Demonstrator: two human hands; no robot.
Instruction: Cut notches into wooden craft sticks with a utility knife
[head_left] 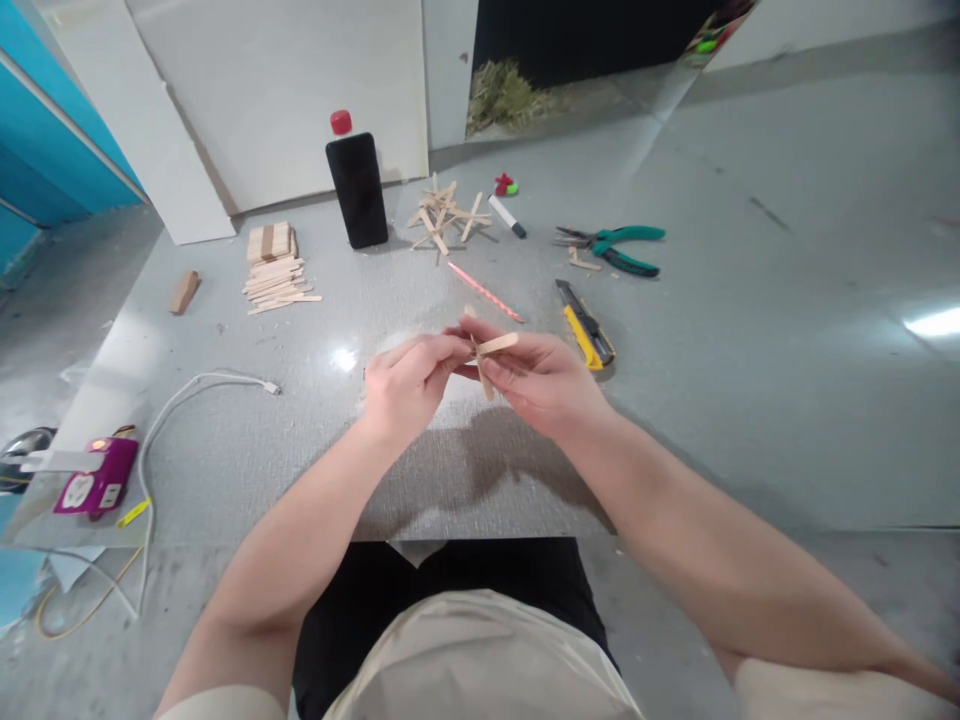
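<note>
Here they are, two wooden sticks set crosswise, up above the surface, right between the two hands. The left hand has its fingertips drawn together, pinching close at the crossing; the finest detail there is too small to make out. The right hand pinches from the other side, thumb pressed low against the sticks, fingers curled behind.

And look at the directions! One stick points out to the person's right, tip slightly raised, its long axis nearly sideways. The other runs along the line from body to far side, leaning a little, its near end poking out below the right thumb.

Now the room around: the front edge of the surface lies under the forearms, well back from the fingers. Just beyond sits a pencil; near the right hand, a yellow cutter. Farther right, a broad bare stretch; leftward, open room up to a white cable.
</note>
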